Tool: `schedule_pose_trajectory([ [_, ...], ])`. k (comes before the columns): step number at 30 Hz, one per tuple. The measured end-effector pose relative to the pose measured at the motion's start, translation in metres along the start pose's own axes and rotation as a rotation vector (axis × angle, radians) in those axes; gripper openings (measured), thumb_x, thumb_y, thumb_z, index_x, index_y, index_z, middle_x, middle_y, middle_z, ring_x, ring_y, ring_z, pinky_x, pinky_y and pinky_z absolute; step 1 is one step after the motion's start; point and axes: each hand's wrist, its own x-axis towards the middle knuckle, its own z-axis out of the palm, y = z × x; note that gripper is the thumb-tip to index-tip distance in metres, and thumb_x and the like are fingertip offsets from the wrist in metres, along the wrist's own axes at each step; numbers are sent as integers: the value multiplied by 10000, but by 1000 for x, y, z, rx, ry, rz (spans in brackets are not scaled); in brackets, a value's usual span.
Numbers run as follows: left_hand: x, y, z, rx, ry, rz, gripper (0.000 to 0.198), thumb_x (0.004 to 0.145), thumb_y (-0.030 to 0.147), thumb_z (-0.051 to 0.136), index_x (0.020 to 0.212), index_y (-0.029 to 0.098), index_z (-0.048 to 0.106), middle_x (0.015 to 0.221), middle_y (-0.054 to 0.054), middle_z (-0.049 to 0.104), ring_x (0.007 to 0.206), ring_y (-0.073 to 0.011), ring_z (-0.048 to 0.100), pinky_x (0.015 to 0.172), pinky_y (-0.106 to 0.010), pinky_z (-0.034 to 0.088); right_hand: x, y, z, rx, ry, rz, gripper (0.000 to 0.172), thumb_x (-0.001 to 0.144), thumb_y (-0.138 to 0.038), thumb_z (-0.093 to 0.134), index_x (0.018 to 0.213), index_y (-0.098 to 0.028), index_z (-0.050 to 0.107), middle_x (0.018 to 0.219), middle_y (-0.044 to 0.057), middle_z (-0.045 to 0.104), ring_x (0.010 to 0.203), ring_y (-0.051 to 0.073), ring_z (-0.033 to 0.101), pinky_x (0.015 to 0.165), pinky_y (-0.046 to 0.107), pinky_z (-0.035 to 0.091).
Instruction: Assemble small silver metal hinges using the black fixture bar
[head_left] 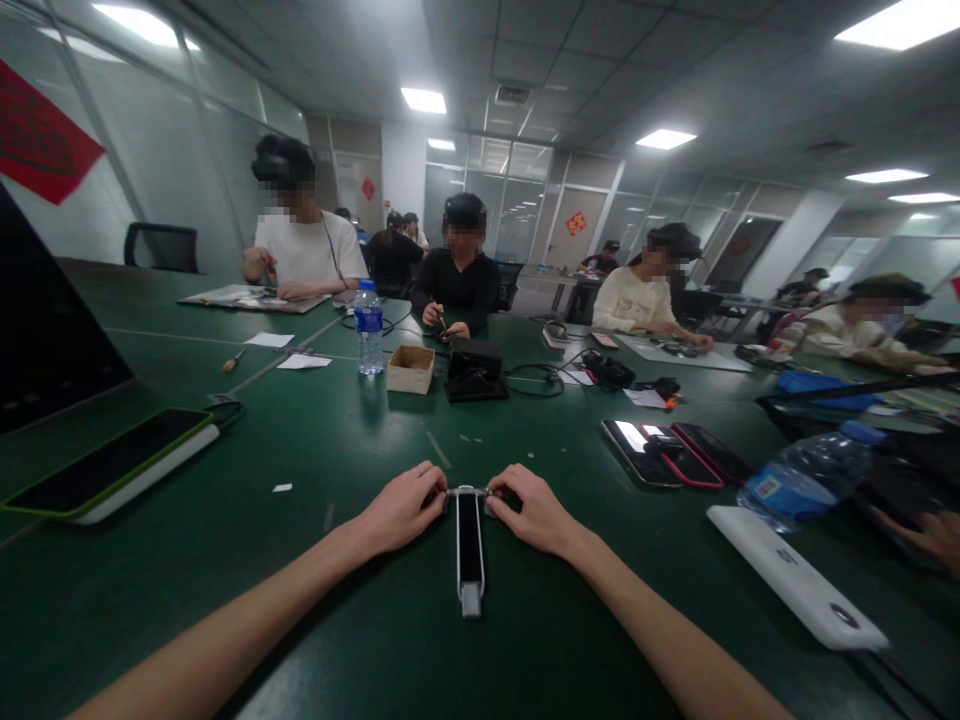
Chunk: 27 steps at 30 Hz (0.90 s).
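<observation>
A slim white device with a long black face [470, 545] lies lengthwise on the green table in front of me, a pale rectangular tip at its near end. At its far end, my left hand [411, 503] is closed in a pinch on the left side. My right hand [531, 507] pinches in the same way on the right side. Small greyish bits show at the fingertips of both hands, too small to name. Both wrists are low over the table, and the device sits between the hands.
Left lies a phone in a green case [112, 455]. Ahead stand a water bottle [369, 335], a small box [410, 370] and a black stand [475, 372]. Right are phones [641, 455], a tilted bottle [806, 480] and a white power bank [795, 575]. Several people sit around the table.
</observation>
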Motion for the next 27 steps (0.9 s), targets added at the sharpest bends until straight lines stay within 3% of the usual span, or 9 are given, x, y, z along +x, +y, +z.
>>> schedule_pose_trajectory([
  [9, -2, 2, -1, 7, 4, -8, 107, 877, 219, 423, 885, 174, 519, 885, -33, 530, 759, -157, 518, 679, -274, 439, 1, 3, 5, 0, 32, 37, 96, 865, -232, 513, 905, -176, 580, 825, 32, 559, 733, 155, 514, 671, 296, 448],
  [15, -2, 3, 0, 23, 12, -11, 97, 880, 219, 435, 882, 174, 521, 891, -33, 533, 772, -155, 527, 699, -273, 445, 1, 7, 7, 12, 50, 11, 215, 923, -272, 413, 903, -185, 608, 871, 55, 587, 808, 176, 545, 721, 317, 457],
  [27, -3, 1, 0, 18, 8, -19, 104, 886, 232, 434, 897, 179, 522, 889, -28, 533, 765, -152, 532, 698, -264, 445, -1, 5, 8, -9, 112, 8, 202, 884, -182, 419, 905, -179, 621, 856, 54, 591, 761, 164, 550, 682, 297, 457],
])
